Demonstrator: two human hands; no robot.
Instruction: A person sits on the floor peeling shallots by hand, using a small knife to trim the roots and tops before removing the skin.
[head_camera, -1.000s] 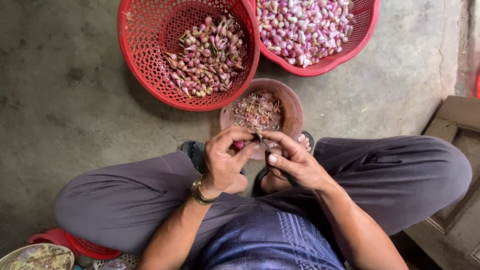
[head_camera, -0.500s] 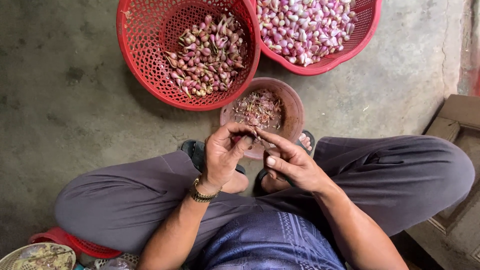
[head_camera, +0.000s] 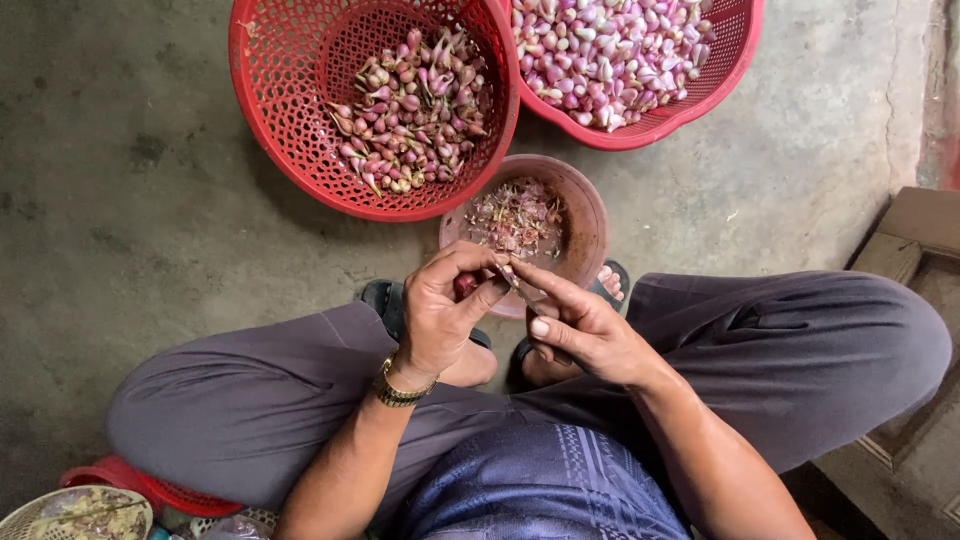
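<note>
The left hand (head_camera: 440, 315) is curling its fingers closed around 1 small shallot (head_camera: 466, 284), just below the brown bowl (head_camera: 585, 215) of peelings. It looks light, firm and slippery-skinned, best pinched at its ends. The right hand (head_camera: 580, 325) is pinching a small blade (head_camera: 510, 278) against it, wrists bent inward.

This looks like a yard or back area of a home or small food stall, used for preparing food by hand; the bare concrete floor (head_camera: 130, 200) is stained and rough; two red plastic baskets (head_camera: 290, 130) of shallots stand on it, with a brown bowl (head_camera: 590, 215) of peelings; the person sits low in sandals (head_camera: 385, 298); possibly a wooden step (head_camera: 915, 250) at the right edge.
</note>
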